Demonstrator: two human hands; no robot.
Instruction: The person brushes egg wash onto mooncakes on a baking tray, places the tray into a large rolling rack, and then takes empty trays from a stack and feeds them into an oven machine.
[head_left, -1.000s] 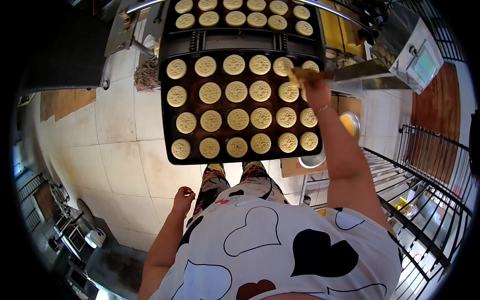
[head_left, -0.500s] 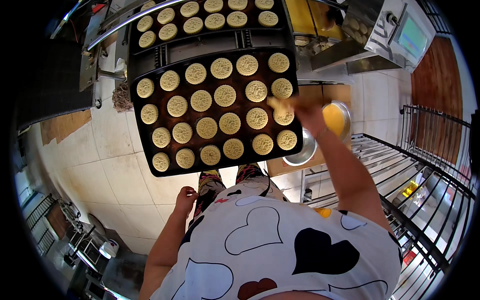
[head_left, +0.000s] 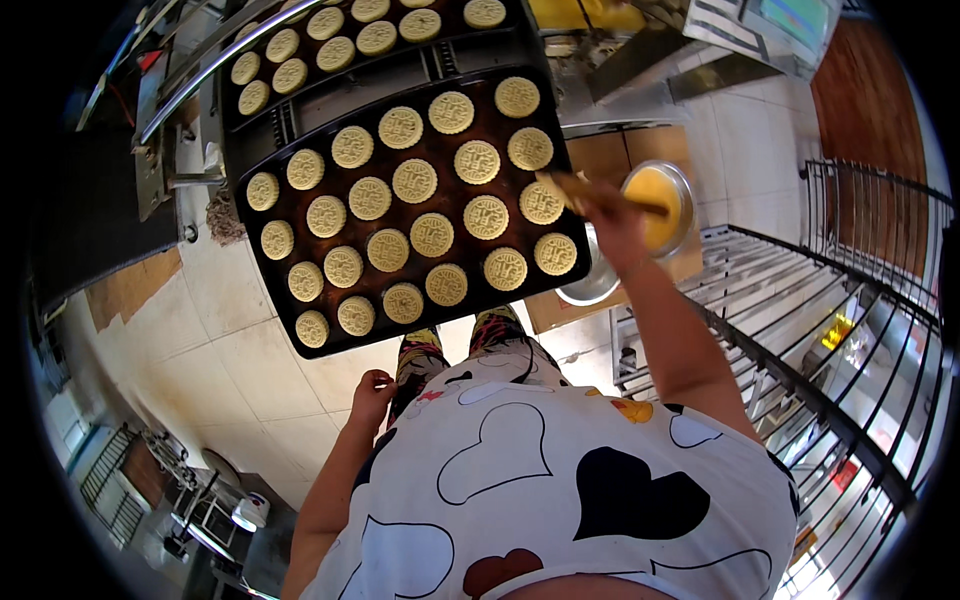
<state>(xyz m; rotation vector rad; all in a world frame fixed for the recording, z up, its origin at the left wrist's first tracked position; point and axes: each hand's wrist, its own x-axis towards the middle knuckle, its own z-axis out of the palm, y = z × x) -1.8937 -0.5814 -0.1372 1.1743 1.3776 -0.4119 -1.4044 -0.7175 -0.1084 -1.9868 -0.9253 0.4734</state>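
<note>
My right hand [head_left: 617,228] grips a pastry brush [head_left: 577,190] by its wooden handle. The brush head is over the right edge of a dark baking tray [head_left: 330,345], beside a round stamped cookie [head_left: 541,202]. Rows of these pale yellow, scallop-edged cookies cover the tray. Close to my right hand stands a metal bowl of yellow liquid [head_left: 655,205], which looks like egg wash. My left hand [head_left: 374,388] hangs low near my leg, fingers curled, with nothing visible in it.
A second tray of cookies [head_left: 376,38] lies beyond the first on a machine with a metal rail [head_left: 215,68]. Another metal bowl [head_left: 592,282] sits partly behind the tray on cardboard [head_left: 545,312]. Black metal racks [head_left: 790,375] stand at the right.
The tray and machine appear further left and slightly turned as the view shifts. My right hand stays at the tray's right edge with the brush, whose handle end now shows.
</note>
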